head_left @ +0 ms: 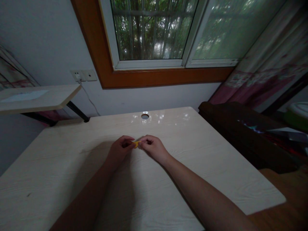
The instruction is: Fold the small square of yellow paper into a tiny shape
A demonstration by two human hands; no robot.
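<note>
A small yellow piece [136, 144] is pinched between my two hands over the middle of the pale wood-grain desk [207, 179]. Its exact kind is too small to make out. My left hand [121, 148] grips its left end between thumb and fingers. From the other side, the fingertips of my right hand [154, 147] close on its thin right end. Most of the piece is covered by the fingers.
A raised shelf [48, 99] on black legs stands at the desk's back left. Near the far edge is a round cable hole [145, 116]. A wall socket [83, 75] holds a plug with a white cord. Dark furniture [240, 134] stands to the right.
</note>
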